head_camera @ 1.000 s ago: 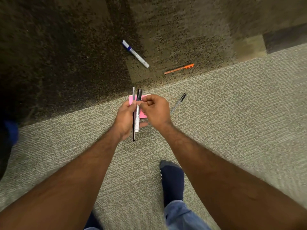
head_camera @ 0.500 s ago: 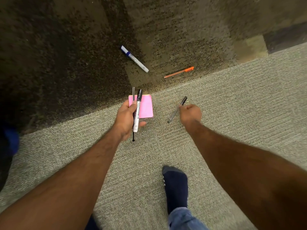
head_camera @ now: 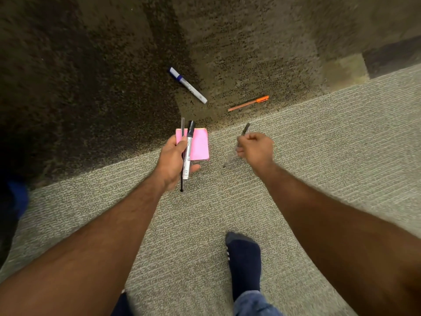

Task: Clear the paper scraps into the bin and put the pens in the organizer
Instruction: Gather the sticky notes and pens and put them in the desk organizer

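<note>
My left hand point(head_camera: 171, 158) grips a white marker with a black cap point(head_camera: 188, 148), a thin black pen point(head_camera: 182, 156) and a pink sticky-note pad point(head_camera: 200, 144) together. My right hand point(head_camera: 256, 148) is closed around a clear pen with a black cap point(head_camera: 245, 129), which looks blurred and sits just above the carpet. On the dark carpet beyond lie a white marker with a blue cap point(head_camera: 188, 85) and an orange pen point(head_camera: 248, 103). No bin or organizer is in view.
The floor is carpet, dark brown at the top and light grey-green point(head_camera: 319, 156) below. My right foot in a dark sock point(head_camera: 244, 261) stands near the bottom centre. A blue object point(head_camera: 19, 197) shows at the left edge.
My right hand left the bundle in my left hand, reached right to the clear pen on the carpet and closed on it. The left hand stayed put.
</note>
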